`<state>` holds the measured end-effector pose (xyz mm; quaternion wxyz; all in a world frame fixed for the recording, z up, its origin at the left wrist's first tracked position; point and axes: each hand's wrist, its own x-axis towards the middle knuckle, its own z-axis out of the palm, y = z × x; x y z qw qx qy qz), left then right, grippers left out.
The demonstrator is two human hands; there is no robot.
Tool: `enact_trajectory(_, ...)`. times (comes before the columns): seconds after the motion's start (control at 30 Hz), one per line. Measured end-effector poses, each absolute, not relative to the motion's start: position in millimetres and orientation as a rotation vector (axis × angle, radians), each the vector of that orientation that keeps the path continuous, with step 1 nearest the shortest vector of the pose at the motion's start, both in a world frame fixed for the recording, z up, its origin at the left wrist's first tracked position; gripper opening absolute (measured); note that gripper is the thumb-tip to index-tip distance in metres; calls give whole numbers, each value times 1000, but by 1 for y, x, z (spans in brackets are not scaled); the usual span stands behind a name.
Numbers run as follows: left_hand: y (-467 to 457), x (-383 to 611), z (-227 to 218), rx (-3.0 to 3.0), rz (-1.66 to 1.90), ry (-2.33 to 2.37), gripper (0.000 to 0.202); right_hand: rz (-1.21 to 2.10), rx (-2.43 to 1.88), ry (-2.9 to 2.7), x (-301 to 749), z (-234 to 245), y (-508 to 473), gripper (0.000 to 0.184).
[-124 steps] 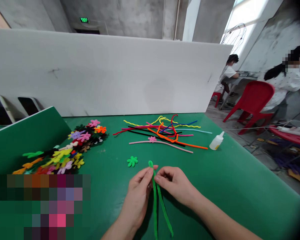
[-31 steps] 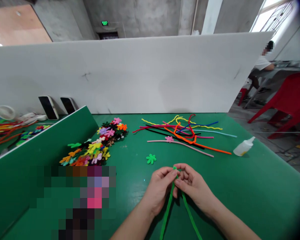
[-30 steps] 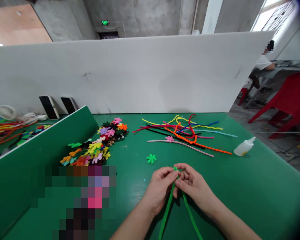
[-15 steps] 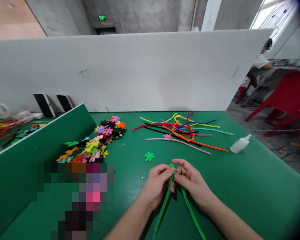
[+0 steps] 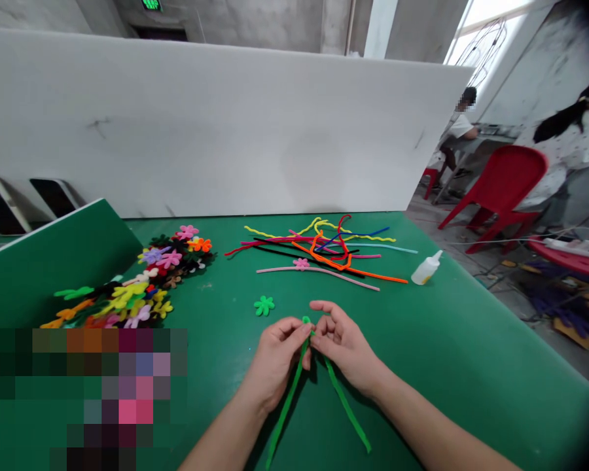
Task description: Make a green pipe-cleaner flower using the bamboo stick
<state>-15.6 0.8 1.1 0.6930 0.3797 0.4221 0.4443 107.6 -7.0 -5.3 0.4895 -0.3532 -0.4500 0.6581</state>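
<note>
Both of my hands pinch the bent top of a green pipe cleaner [image 5: 341, 402] just above the green table [image 5: 471, 353]. My left hand [image 5: 275, 360] grips it from the left, my right hand [image 5: 343, 347] from the right, fingertips meeting at the small loop. Its two legs splay down toward me. A green felt flower [image 5: 264, 305] lies a little beyond my left hand.
A heap of coloured pipe cleaners [image 5: 324, 252] with a pink flower [image 5: 301, 263] lies farther back. A glue bottle [image 5: 426, 269] lies at the right. Felt flowers [image 5: 142, 284] are piled at the left beside a green divider [image 5: 53, 261]. White board [image 5: 226, 131] behind; red chair [image 5: 495, 190] and people to the right.
The legs of the green pipe cleaner have spread apart since the oldest frame. My hands stay pinched at its top; the view has swung back to the right.
</note>
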Motion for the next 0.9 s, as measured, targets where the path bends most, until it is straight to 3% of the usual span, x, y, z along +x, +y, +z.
enact_trajectory(0.2,-3,-14,1,1016,1008,1126,24,1386,-984,-1082,108,-3,-5,40)
enact_trajectory(0.63,-10,-9,-4,1034,1049,1069,22,1320,-977,-1032,107,-5,-4,41)
enact_trajectory(0.9,-8,-9,0,1136,1022,1173,26,1450,-929,-1069,110,-8,-2,25)
